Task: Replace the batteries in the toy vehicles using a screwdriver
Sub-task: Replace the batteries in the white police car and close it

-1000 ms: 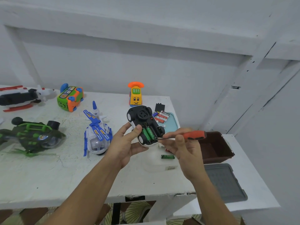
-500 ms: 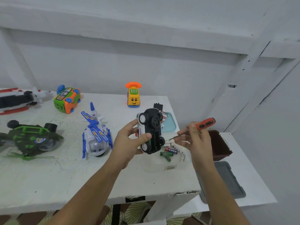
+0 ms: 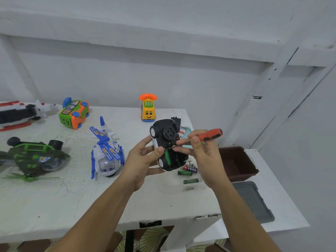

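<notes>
the left hand curls round the upturned toy car above the table while the right hand pinches the screwdriver at its open bay, where a slipping tip could stab that left hand or fling out the battery.

Soft, even, cool indoor light; faint shadows, slight blur, wide-angle bending at edges.

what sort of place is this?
Probably a plain room at home used as a makeshift work spot: chipped white table against a bare white wall, toys like the helicopter laid out, loose batteries.
</notes>
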`<state>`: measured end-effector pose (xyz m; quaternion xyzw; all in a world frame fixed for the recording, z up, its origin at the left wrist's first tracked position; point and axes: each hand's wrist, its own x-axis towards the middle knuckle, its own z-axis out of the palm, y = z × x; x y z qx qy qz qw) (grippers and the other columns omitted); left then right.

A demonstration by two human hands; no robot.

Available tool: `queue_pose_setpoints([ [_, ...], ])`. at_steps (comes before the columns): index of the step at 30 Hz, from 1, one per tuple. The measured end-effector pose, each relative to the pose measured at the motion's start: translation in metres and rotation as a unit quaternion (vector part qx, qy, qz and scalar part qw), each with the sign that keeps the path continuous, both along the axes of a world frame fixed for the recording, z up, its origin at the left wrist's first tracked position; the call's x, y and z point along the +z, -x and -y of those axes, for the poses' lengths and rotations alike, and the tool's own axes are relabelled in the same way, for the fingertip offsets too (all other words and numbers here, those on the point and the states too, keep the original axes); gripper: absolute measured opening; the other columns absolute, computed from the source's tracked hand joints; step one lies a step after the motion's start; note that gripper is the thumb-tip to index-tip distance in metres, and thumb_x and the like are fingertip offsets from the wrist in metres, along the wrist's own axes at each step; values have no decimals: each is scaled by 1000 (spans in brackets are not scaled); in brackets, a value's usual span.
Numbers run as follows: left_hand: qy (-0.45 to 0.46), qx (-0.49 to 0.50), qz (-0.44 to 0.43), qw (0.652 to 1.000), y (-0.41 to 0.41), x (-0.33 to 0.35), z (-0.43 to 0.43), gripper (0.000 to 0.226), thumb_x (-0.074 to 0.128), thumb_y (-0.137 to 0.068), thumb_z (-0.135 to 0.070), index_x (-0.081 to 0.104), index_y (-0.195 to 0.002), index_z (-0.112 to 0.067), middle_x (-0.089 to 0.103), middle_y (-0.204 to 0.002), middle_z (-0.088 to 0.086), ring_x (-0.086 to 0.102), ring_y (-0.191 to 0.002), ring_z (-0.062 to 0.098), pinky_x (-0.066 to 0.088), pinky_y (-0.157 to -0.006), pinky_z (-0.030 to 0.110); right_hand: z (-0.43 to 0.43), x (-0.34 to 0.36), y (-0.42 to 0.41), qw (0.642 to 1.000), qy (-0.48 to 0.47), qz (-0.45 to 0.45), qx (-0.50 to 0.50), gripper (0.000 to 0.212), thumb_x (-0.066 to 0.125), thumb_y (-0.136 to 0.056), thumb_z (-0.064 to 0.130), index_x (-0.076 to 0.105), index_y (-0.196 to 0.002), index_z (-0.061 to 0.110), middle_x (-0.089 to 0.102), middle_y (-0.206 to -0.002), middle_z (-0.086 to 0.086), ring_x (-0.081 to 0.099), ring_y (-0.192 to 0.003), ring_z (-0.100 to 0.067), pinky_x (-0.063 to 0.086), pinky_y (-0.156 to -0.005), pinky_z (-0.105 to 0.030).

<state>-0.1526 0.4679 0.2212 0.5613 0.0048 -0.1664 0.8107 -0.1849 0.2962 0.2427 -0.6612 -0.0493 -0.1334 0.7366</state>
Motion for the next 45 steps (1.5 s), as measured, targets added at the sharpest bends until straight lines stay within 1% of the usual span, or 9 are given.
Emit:
queue_pose_setpoints([
  [8, -12, -10, 11, 1000, 1, 3, 3, 50, 73, -69, -23, 61, -116, -35, 70, -109, 9, 74, -78, 25, 59, -58, 37, 11, 2, -7, 998, 0, -60, 13, 24, 47, -92, 36, 50, -102, 14, 73, -90, -11, 73, -86, -34, 52, -96, -46],
  [14, -23, -7, 7, 1000, 2, 1, 6, 40, 73, -76, -16, 63, -109, -37, 68, -110, 7, 74, -76, 23, 59, -57, 36, 14, 7, -13, 995, 37, -76, 44, 25, 48, -92, 37, 49, -101, 13, 73, -88, -9, 72, -86, -35, 52, -95, -49],
  [17, -36, -1, 13, 999, 1, -1, 7, 43, 74, -79, -11, 63, -112, -37, 68, -111, 5, 73, -82, 24, 60, -59, 39, 18, 15, -17, 989, 76, -104, 67, 22, 47, -92, 39, 48, -98, 18, 73, -87, -6, 72, -84, -36, 54, -90, -45],
  [24, -67, 25, 37, 997, -4, 1, 7, 51, 74, -81, -3, 62, -121, -33, 67, -105, -2, 70, -85, 16, 60, -58, 36, 44, 28, -23, 975, 109, -166, 104, 31, 51, -86, 44, 47, -96, 16, 71, -85, -10, 70, -81, -42, 56, -84, -53],
  [31, -70, 39, 40, 996, -10, -2, 3, 52, 74, -81, -3, 61, -120, -34, 66, -108, -1, 70, -85, 16, 59, -55, 33, 60, 13, -18, 955, 207, -211, -28, 19, 49, -99, 34, 54, -99, 16, 71, -87, -9, 72, -72, -29, 57, -80, -49],
  [35, -61, 41, 32, 997, -13, -6, 0, 56, 74, -82, -7, 59, -132, -28, 67, -114, 2, 72, -87, 22, 59, -56, 35, 58, 4, -21, 968, 73, -234, -61, 22, 46, -101, 33, 53, -103, 12, 68, -85, -13, 71, -65, -27, 59, -70, -44],
  [38, -35, 48, 26, 998, -15, -6, -3, 46, 71, -84, -9, 61, -122, -33, 71, -105, -1, 75, -80, 23, 59, -56, 36, 61, 1, -31, 961, -21, -265, -79, 25, 48, -100, 34, 54, -104, 10, 66, -78, -10, 67, -57, -24, 61, -62, -41],
  [41, -8, 50, 8, 999, -18, -8, -4, 39, 69, -84, -14, 61, -117, -35, 75, -104, 5, 74, -86, 27, 61, -61, 39, 68, -2, -49, 954, -8, -292, -72, 29, 52, -99, 36, 54, -104, 8, 64, -76, -9, 64, -51, -21, 57, -52, -33],
  [45, 20, 65, -20, 998, -25, -10, -1, 45, 70, -80, -20, 57, -122, -30, 76, -102, 3, 74, -89, 29, 61, -62, 39, 77, -2, -84, 942, 108, -315, -50, 29, 48, -101, 34, 48, -112, 8, 63, -77, -11, 61, -48, -20, 55, -49, -32],
])
